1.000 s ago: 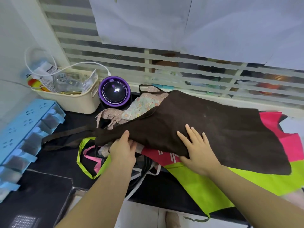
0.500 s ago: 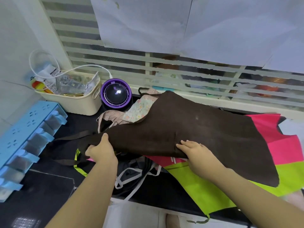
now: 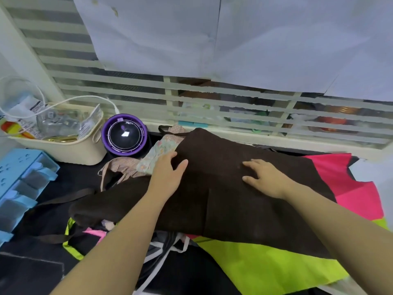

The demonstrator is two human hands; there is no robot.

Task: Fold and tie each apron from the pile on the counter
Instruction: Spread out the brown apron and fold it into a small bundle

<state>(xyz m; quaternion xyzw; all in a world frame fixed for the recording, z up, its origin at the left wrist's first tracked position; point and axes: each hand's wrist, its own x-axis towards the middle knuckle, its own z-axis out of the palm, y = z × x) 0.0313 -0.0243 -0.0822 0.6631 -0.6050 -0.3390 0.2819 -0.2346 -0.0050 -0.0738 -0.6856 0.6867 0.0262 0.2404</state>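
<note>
Brown apron, soft matte cloth folded flat, tops the pile on the black counter, right of the round purple device. Left hand and right hand press it, fingers straight.

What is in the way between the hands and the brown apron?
Nothing that I can see. The left hand and the right hand both lie flat right on the brown apron, fingers straight. The green cloth lies under it, not on top.
</note>
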